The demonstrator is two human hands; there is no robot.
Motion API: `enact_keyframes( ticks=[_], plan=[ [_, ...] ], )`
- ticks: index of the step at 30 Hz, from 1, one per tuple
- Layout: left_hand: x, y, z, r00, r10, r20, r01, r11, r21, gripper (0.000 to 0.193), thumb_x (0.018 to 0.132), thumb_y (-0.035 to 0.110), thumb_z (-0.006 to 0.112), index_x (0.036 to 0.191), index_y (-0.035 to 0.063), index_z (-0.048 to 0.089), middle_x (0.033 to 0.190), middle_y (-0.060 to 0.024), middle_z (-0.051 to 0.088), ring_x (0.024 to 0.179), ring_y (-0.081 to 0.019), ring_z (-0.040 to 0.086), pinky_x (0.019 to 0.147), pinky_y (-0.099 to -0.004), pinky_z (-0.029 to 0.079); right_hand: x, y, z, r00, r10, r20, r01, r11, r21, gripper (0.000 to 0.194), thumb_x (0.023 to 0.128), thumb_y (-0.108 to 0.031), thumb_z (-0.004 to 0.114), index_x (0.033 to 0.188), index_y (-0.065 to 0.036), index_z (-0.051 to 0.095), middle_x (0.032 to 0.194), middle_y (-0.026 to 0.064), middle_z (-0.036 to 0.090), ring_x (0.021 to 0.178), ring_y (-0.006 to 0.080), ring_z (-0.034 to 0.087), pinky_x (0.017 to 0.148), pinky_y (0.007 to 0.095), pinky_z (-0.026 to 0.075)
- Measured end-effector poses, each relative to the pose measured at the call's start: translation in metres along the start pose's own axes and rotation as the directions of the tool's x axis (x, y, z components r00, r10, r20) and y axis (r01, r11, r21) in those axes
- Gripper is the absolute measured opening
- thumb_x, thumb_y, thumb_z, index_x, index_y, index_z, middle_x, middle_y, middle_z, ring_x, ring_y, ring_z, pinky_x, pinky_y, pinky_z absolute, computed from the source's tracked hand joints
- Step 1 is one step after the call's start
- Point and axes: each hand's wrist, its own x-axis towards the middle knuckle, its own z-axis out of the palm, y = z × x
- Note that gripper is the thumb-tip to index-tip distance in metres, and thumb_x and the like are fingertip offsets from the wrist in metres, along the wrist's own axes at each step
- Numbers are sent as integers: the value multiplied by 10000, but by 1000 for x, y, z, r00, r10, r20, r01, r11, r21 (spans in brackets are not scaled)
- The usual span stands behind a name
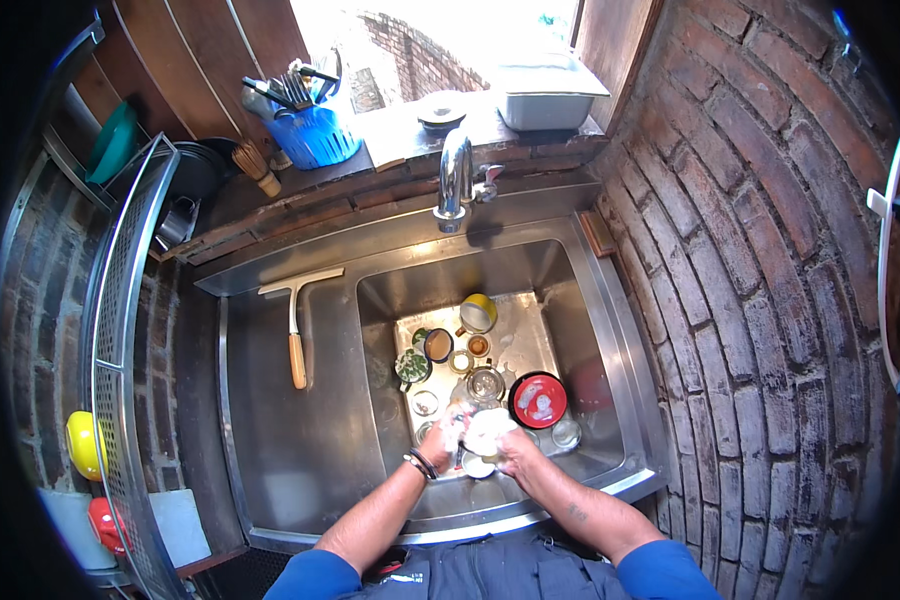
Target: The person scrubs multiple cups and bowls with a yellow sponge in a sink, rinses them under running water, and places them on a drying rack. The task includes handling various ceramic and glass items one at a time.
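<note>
Both hands are over the near part of a stainless steel sink, covered in white suds. My left hand and my right hand meet at a foamy white mass; what lies under the foam cannot be made out. Just below them is a white round cup. A red bowl with a black rim lies right of the hands, beside a clear glass. Beyond the hands stand a glass jar or mug, a small amber cup, a yellow mug, a dark-rimmed mug and a green patterned mug.
A chrome faucet overhangs the sink's back. On the left drainboard lies a wooden-handled squeegee. The sill holds a blue utensil basket and a lidded metal container. A metal rack stands left; a brick wall borders the right.
</note>
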Motion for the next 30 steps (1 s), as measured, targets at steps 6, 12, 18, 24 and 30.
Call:
enact_keyframes(
  ticks=[6, 12, 18, 24, 30],
  plan=[
    [8, 45, -12, 998, -61, 14, 62, 928, -368, 237, 914, 199, 691, 1107, 64, 671, 1057, -26, 690, 959, -157, 675, 858, -311, 546, -34, -60, 5, 690, -667, 282, 601, 310, -737, 431, 797, -201, 807, 1156, -18, 654, 1066, 131, 718, 966, 249, 707, 849, 325, 569],
    [27, 28, 32, 942, 306, 137, -327, 929, 175, 226, 993, 158, 549, 1169, 28, 606, 1048, -45, 631, 1046, -154, 571, 938, -308, 461, -12, -65, 10, 552, -608, 570, 619, -159, -769, 364, 793, -123, 709, 1143, -27, 690, 1083, 170, 717, 993, 332, 700, 881, 377, 563],
    [23, -13, 49, 805, 561, 194, -495, 454, 741, 324, 869, 55, 611, 1193, 47, 606, 1143, -164, 535, 1015, -336, 538, 955, -365, 433, 71, -49, -38, 886, -296, -357, 284, 955, -89, 330, 959, 11, 413, 1187, -43, 646, 1013, 70, 706, 834, 224, 697, 670, 369, 577],
    [-32, -29, 25, 988, 97, -117, 94, 211, 973, 657, 740, -20, 639, 1380, 98, 546, 1370, -203, 475, 1221, -396, 523, 1064, -524, 396, 165, -88, -108, 711, -592, -380, 1, 541, -841, 351, 750, -91, 671, 1062, 69, 684, 1038, 269, 718, 992, 375, 715, 832, 448, 562],
    [-17, -27, -21, 887, 161, -433, 413, 142, 900, 728, 721, 107, 789, 1394, 130, 513, 1393, -198, 436, 1255, -422, 519, 1049, -496, 460, 238, -133, -138, 674, -633, -381, -249, 291, -924, 402, 728, -156, 744, 1083, 28, 697, 1126, 262, 698, 1078, 391, 680, 914, 432, 558]
  ],
)
